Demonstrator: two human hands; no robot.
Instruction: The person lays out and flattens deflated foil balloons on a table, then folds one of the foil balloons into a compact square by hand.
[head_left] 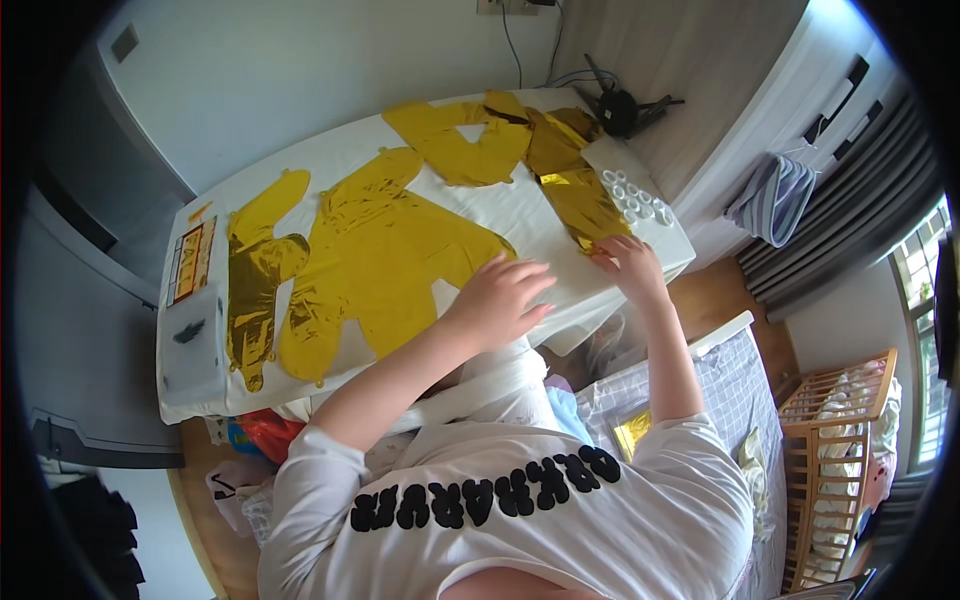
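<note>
Several flat, uninflated gold foil balloons lie spread over a table with a white cloth (560, 280). The largest, a star-like foil balloon (385, 260), fills the middle, and a narrower foil balloon (255, 285) lies left of it. At the back is another foil balloon (470, 150) with a triangular hole. On the right, a long gold foil piece (580, 205) runs toward me. My right hand (632, 268) pinches its near end. My left hand (503, 302) hovers by the star-like balloon's right point, fingers apart and holding nothing.
White rings (635, 197) sit at the table's right end, near a black router (618, 112) with cables. A framed orange card (190, 260) and a clear plastic packet (190, 340) lie at the left end. A bed (720, 380) and wooden crib (835, 450) stand right.
</note>
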